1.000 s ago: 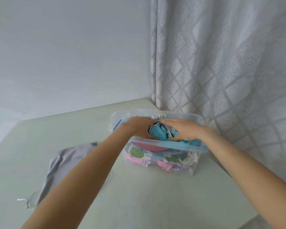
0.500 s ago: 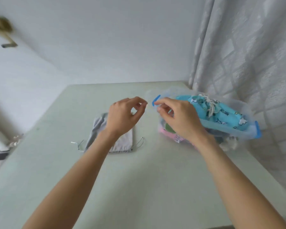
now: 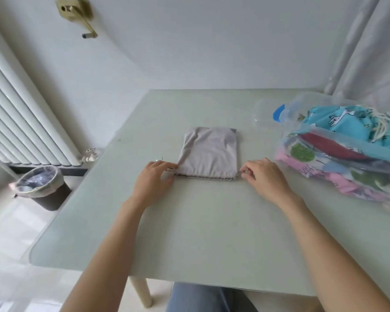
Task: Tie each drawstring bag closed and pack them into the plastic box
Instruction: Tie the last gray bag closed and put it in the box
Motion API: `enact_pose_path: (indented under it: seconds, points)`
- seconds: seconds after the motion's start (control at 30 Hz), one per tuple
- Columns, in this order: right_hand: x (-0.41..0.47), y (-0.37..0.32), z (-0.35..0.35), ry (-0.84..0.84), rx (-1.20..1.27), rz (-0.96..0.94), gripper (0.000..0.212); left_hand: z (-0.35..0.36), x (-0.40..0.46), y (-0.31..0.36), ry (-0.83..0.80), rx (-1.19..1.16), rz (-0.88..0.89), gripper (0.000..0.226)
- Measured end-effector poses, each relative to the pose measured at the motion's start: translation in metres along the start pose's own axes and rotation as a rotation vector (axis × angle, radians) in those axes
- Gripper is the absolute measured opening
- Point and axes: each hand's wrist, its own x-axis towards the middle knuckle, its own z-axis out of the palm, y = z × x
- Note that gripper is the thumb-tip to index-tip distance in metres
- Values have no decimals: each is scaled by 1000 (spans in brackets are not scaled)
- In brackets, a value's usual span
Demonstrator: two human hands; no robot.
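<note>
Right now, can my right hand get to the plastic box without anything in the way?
Probably yes. The right hand sits at the grey bag's corner, and only bare table lies between it and the plastic box.

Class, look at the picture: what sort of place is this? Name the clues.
Probably a room in a home: a white radiator along the wall, a lined waste bin on the floor, and a curtain beside the table.

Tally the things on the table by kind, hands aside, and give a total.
Grey drawstring bag, lying flat: 1
Clear plastic box, packed with bags, a turquoise bag on top: 1
Clear lid behind the box: 1
Total: 3; bags inside the box cannot be counted.
</note>
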Motion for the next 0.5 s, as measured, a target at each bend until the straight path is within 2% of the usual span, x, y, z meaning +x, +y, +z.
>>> enact_pose_path:
  seconds: [0.1, 0.2, 0.27, 0.37, 0.43, 0.5]
  points:
    - [-3, 5, -1, 32, 299, 105, 14, 2, 0, -4, 106, -15, -15, 15]
    - [-1, 2, -6, 98, 724, 234, 18, 2, -1, -6, 180, -66, -27, 8]
    - [3, 2, -6, 156, 875, 333, 22, -6, 0, -5, 299, -273, -136, 8]
    - [5, 0, -1, 164, 914, 445, 21, -16, 1, -6, 473, -549, -260, 9]
    - [6, -4, 1, 192, 980, 472, 23, -17, 0, -1, 439, -778, -320, 14]
    - [9, -10, -1, 226, 1146, 449, 24, -16, 1, 10, 343, -1077, -314, 21]
